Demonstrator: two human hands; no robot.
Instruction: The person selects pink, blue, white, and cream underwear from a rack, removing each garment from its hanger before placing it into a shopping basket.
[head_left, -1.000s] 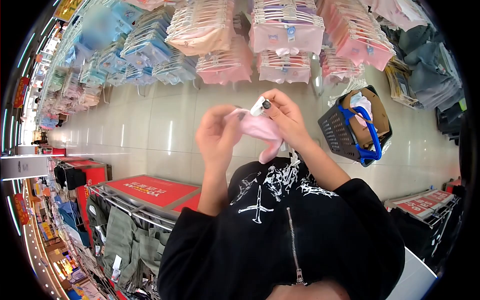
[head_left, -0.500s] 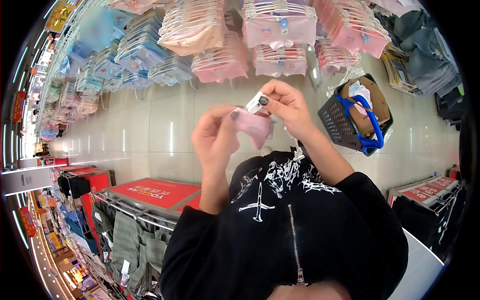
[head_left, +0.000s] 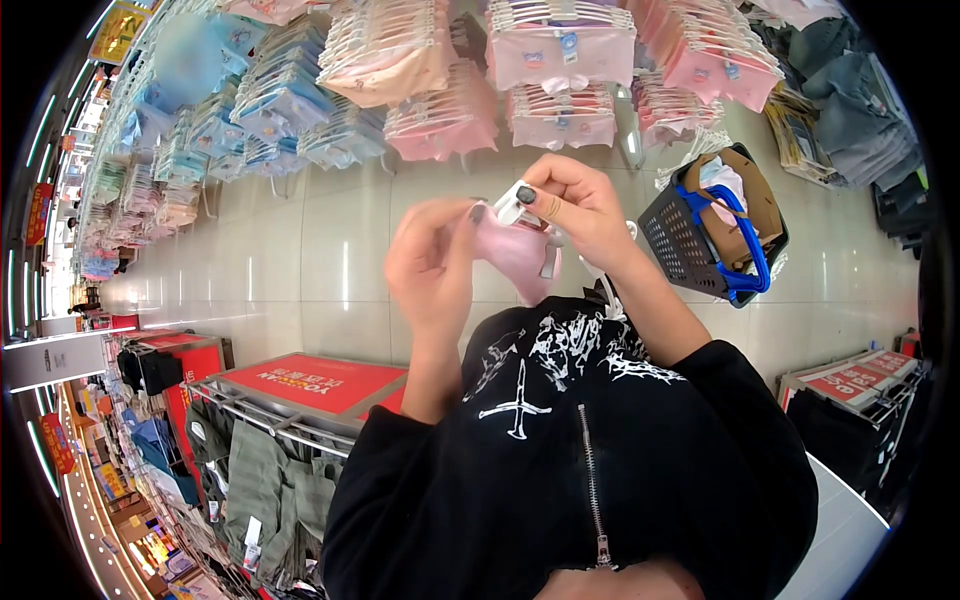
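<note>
Pink underwear (head_left: pixel 515 255) hangs in front of my chest, its top edge at a white clip hanger (head_left: pixel 511 204). My right hand (head_left: pixel 580 208) is closed on the hanger, thumb pressed over its clip end. My left hand (head_left: pixel 430 255) pinches the upper left corner of the underwear between thumb and fingers, close beside the hanger. A small pale tag (head_left: pixel 550 258) shows at the garment's right side. Part of the hanger is hidden behind my right fingers.
Racks of pink underwear (head_left: pixel 560 58) and blue underwear (head_left: pixel 275 105) on white hangers line the far side. A black basket (head_left: pixel 675 240) with blue handles, holding a cardboard box (head_left: pixel 725 240), stands on the floor at right. A red sign (head_left: pixel 300 385) tops a clothes rack at lower left.
The underwear has swung and spread out, hanging lower and more to the right, with its tag now showing. Both hands have shifted slightly, still at the hanger and fabric.
</note>
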